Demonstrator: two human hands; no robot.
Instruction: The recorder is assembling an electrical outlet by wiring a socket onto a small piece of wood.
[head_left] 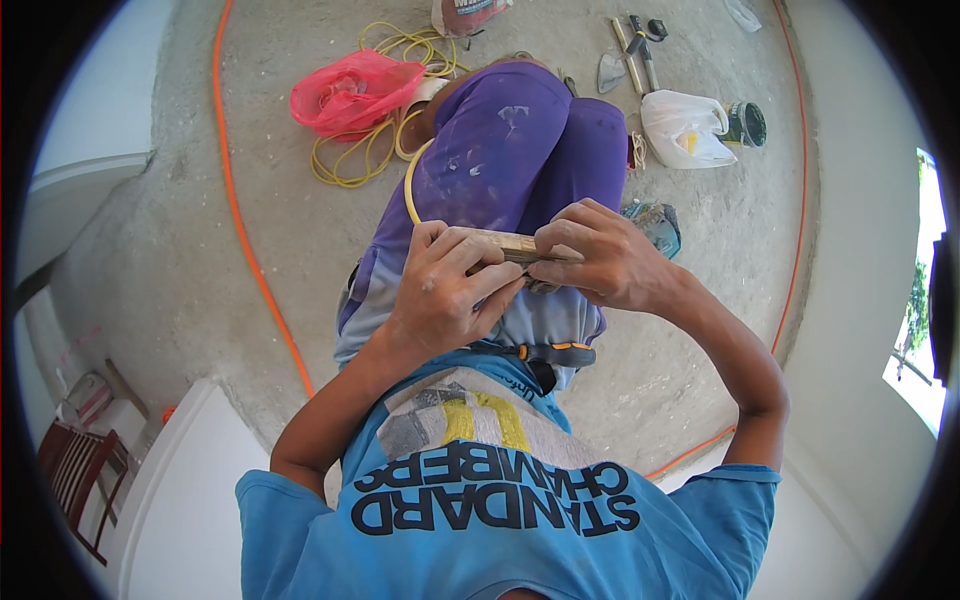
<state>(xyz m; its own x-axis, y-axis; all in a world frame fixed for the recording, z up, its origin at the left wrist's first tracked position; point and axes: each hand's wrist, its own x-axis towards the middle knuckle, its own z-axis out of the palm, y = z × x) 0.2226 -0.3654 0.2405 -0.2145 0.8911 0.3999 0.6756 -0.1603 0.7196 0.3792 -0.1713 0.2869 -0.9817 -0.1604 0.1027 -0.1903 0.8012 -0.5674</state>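
Observation:
My left hand [452, 282] is closed around the left end of a short, flat wooden piece [512, 243], held above my lap. The fingers of my right hand [605, 255] pinch its other end, partly covering it. A stiff yellow tube or cord [411, 185] curves over my thigh and reaches my left fingers; whether they grip it is hidden. Just below the hands, something greyish shows under the right fingertips, too covered to name. At my waist lies a tool with an orange and black handle [560, 354].
Coils of yellow cord [350, 180] and a pink plastic bag [355, 90] lie ahead on the concrete floor. A white bag [687, 130], a dark tub [746, 125], a trowel [611, 72] and a hammer [645, 55] sit far right. An orange cable [240, 215] runs along the left.

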